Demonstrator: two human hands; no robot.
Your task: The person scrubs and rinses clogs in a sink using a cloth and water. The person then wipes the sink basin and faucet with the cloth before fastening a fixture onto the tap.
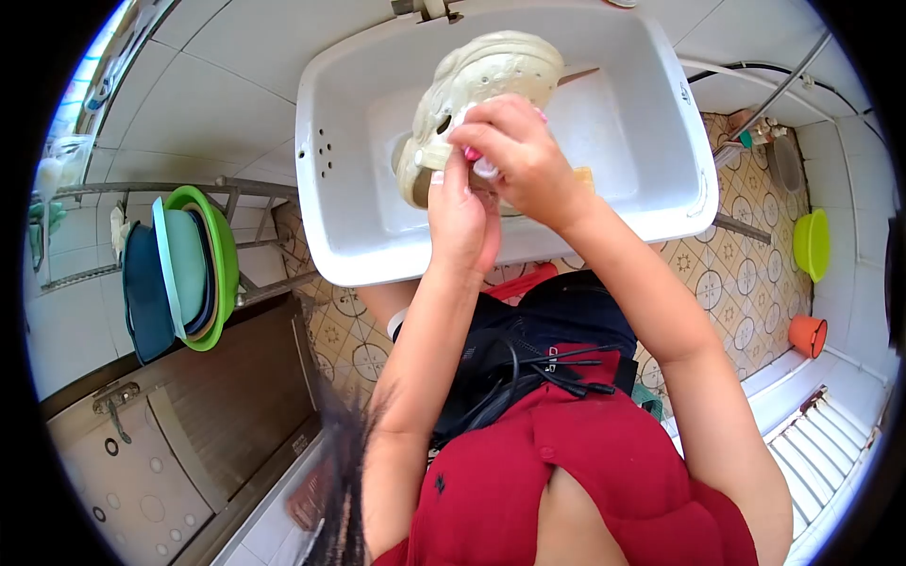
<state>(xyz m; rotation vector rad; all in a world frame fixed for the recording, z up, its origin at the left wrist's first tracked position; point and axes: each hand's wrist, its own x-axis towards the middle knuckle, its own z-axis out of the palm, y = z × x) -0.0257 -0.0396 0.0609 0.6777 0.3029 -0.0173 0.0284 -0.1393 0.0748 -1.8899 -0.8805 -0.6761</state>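
A cream-coloured clog (495,71) with small holes in its upper is held up over the white sink (651,141), heel strap toward me. My left hand (460,212) grips the clog near its strap from below, fingers closed. Close against it, my right hand (524,156) is pinched on a small pink and white thing (479,162) at the side of the clog. My fingers cover most of that thing, so I cannot tell its kind. Behind the clog, a thin brown pointed object (578,75) shows in the sink. A yellowish piece (584,176) lies partly hidden beyond my right wrist.
Green and blue basins (219,269) hang stacked on a metal rack at the left. On the right, a lime-green basin (811,245) leans by the wall above an orange bucket (807,336). Patterned floor tiles (746,226) show beyond the sink's right side.
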